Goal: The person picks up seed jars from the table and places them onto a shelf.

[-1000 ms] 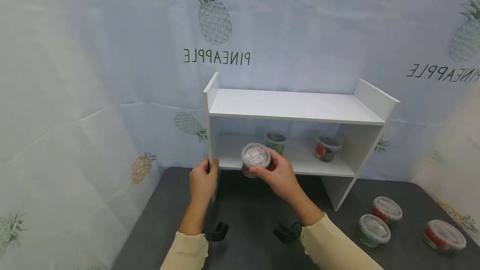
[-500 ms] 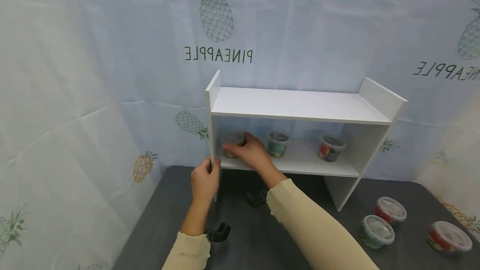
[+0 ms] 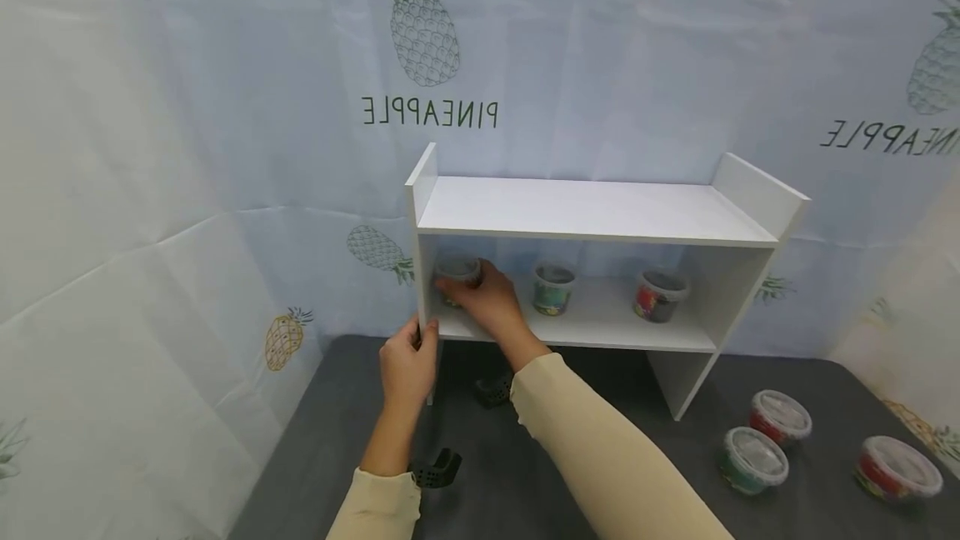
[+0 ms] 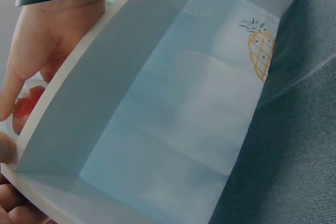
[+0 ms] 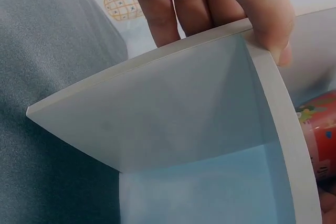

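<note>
A white two-tier shelf unit stands on the dark table. My left hand grips its left side panel, thumb on the front edge and fingers on the outer face, as the right wrist view shows. Inside the lower tier, at the left end, my right hand holds a small lidded plastic tub between thumb and fingers. Its red printed side shows in the right wrist view. Further right on that tier stand a green-labelled tub and a red-and-dark tub, upright and apart.
On the table at the right sit a green tub, a red tub and another red tub, all lidded. A pineapple-print cloth hangs behind the shelf. The upper board has raised side ends.
My right hand has carried the tub from in front of the shelf into the lower tier's left end, then slightly further left. My left hand has kept its grip on the side panel.
</note>
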Demonstrator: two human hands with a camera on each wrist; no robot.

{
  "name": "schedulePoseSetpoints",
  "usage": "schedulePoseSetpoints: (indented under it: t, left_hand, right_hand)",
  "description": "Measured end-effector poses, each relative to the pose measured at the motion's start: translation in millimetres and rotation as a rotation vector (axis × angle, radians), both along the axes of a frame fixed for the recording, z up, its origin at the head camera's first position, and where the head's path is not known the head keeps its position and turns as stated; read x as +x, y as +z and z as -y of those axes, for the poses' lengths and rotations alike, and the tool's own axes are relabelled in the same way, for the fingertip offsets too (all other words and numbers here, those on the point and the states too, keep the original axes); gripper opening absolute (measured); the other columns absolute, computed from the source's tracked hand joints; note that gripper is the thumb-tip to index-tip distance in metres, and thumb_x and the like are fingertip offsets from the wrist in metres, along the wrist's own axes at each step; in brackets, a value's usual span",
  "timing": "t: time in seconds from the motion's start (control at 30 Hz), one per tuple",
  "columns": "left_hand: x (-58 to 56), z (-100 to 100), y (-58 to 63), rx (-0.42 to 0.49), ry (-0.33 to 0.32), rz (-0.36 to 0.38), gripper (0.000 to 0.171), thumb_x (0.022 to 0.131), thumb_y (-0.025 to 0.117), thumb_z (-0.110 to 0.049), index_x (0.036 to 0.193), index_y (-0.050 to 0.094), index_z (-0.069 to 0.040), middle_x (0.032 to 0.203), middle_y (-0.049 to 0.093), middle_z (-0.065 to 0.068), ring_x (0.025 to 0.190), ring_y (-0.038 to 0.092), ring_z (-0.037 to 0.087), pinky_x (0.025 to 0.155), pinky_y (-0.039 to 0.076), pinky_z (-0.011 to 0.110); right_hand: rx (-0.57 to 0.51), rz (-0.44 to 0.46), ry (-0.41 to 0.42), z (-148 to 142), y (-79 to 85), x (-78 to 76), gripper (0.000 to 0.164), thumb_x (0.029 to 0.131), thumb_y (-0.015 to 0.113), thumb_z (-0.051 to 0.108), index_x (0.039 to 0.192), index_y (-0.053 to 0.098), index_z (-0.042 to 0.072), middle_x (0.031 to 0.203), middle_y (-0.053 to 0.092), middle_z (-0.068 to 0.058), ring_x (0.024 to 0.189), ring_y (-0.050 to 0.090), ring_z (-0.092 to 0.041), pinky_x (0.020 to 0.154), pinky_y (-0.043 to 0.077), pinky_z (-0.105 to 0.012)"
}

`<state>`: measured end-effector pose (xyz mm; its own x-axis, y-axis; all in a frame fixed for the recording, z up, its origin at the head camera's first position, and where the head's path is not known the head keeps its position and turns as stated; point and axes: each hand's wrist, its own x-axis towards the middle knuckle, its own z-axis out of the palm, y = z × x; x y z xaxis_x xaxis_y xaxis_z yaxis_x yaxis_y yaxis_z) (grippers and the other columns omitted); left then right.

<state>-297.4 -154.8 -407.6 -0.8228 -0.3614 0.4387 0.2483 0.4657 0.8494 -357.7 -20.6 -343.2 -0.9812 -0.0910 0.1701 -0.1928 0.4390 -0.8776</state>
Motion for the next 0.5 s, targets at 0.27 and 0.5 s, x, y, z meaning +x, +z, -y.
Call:
schedulePoseSetpoints:
  t: [0.27, 0.5]
  left_hand:
    - [2.1, 1, 0.2, -0.004, -0.026, -0.013, 0.031, 0.099, 0.060, -0.030, 0.118, 0.073, -0.010, 0.093, 0.076, 0.009, 0.064, 0.063, 0.017, 0.057, 0.047, 0.031]
    - [1.3, 2, -1.1, -0.011, -0.030, -0.036, 0.031, 0.099, 0.060, -0.029, 0.117, 0.073, -0.009, 0.094, 0.076, 0.009, 0.070, 0.068, 0.016, 0.060, 0.051, 0.032]
  right_hand:
    - [0.039, -0.026, -0.027, 3, -0.3, 4.0, 0.099, 0.076, 0.069, 0.070, 0.151, 0.037, 0.013, 0.107, 0.066, -0.005, 0.102, 0.064, -0.024, 0.087, 0.052, -0.045]
    - [0.030, -0.112, -0.050, -2, -6.2, 16.0, 0.109, 0.075, 0.073, 0.067, 0.157, 0.026, 0.012, 0.154, 0.041, -0.011, 0.130, 0.052, -0.030, 0.096, 0.050, -0.048]
